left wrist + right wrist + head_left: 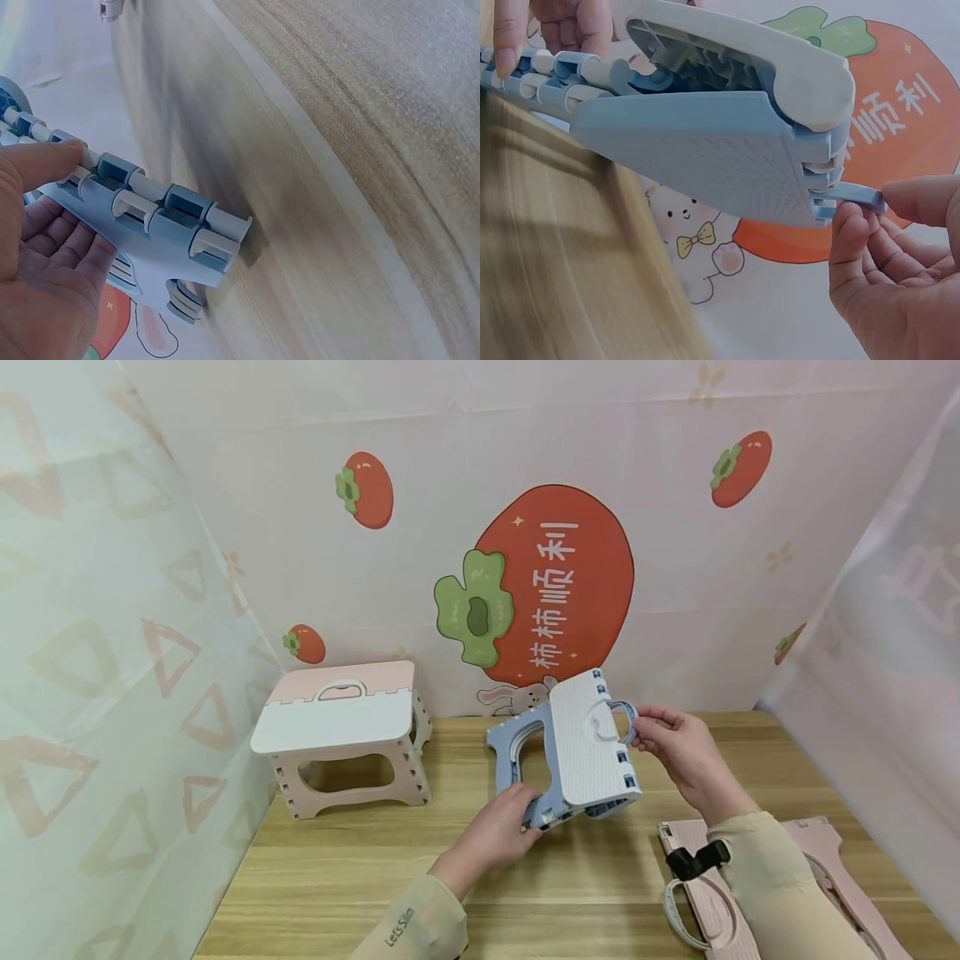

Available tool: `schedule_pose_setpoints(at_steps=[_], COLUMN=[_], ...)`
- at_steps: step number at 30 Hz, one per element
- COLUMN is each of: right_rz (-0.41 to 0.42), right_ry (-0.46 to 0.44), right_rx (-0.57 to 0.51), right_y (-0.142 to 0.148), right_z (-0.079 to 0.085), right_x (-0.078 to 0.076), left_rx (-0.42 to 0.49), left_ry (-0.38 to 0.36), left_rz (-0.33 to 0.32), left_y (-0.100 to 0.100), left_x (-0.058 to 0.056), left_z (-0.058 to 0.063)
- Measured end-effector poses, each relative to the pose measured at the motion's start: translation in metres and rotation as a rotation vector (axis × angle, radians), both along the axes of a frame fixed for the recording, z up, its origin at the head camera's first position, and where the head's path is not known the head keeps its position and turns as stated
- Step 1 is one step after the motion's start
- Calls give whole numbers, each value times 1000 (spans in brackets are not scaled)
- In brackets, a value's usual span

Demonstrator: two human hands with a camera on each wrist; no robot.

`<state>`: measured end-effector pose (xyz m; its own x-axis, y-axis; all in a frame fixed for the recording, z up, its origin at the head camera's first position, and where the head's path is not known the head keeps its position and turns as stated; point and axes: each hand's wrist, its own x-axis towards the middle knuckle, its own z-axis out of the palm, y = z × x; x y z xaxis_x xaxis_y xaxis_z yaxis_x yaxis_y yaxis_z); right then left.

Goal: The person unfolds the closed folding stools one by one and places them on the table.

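Observation:
A blue-and-white folding stool [588, 752] is tilted and partly folded above the table in the head view. My left hand [491, 831] grips the lower hinged edge of its blue leg panel [551, 781]. In the left wrist view, the thumb lies over the hinge knuckles [139, 187] and the fingers are beneath. With thumb and fingers, my right hand [686, 760] pinches the blue carry handle [855, 195] at the seat's folded edge. The right wrist view shows the two seat halves hinged together, with a narrow gap between them.
A pink-and-white folding stool [337, 727] stands unfolded at the back left. Folded flat, a pink stool [712, 910] lies at the right front, partly under my right forearm. The wooden table [337, 885] meets a printed backdrop [262, 527] behind and at the sides.

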<state>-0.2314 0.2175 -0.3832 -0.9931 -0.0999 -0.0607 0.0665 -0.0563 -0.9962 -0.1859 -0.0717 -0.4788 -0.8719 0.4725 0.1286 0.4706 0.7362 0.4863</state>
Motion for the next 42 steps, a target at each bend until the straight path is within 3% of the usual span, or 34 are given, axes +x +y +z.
schedule_pose_setpoints(at_steps=[10,42], right_rz=[26,85], right_ry=[21,120], right_rx=[25,-58], right_y=[-2,-17], right_z=[7,20], right_x=[2,8], left_rx=[32,135], left_ry=[-24,-91], left_rz=[8,30], left_y=[-1,0], left_x=[2,5], left_z=[3,7])
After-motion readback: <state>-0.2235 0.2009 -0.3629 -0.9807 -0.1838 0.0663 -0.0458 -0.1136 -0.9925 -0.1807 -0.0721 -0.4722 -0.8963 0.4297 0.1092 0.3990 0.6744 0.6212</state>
